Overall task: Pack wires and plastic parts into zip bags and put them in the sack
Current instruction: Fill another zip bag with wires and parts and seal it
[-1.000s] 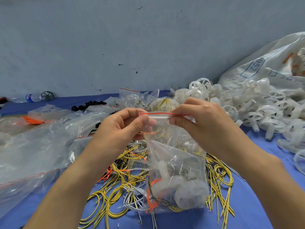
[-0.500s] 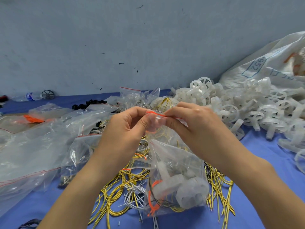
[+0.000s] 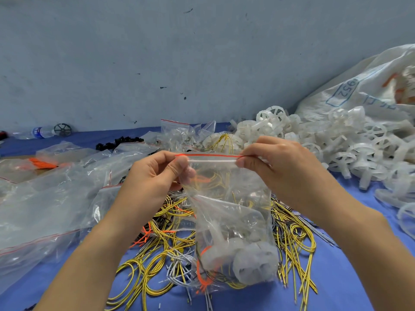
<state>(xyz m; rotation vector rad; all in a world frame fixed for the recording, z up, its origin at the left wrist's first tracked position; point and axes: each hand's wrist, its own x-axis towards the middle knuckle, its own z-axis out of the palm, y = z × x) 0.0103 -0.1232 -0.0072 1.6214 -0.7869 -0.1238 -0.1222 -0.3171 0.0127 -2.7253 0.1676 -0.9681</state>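
Pinching the zip bag [image 3: 231, 212] by both ends of its red-lined strip above the wires [image 3: 298, 239] at 6 o'clock, the fingers of the left hand [image 3: 155, 176] and right hand [image 3: 276, 167] should press along the whole seal, lest parts spill before reaching the sack [image 3: 370, 86] at 2 o'clock.

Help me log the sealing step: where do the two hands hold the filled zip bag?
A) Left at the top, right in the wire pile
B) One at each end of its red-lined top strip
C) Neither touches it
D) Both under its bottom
B: the left hand and the right hand each pinch one end of the red-lined top strip, and the zip bag hangs between them.
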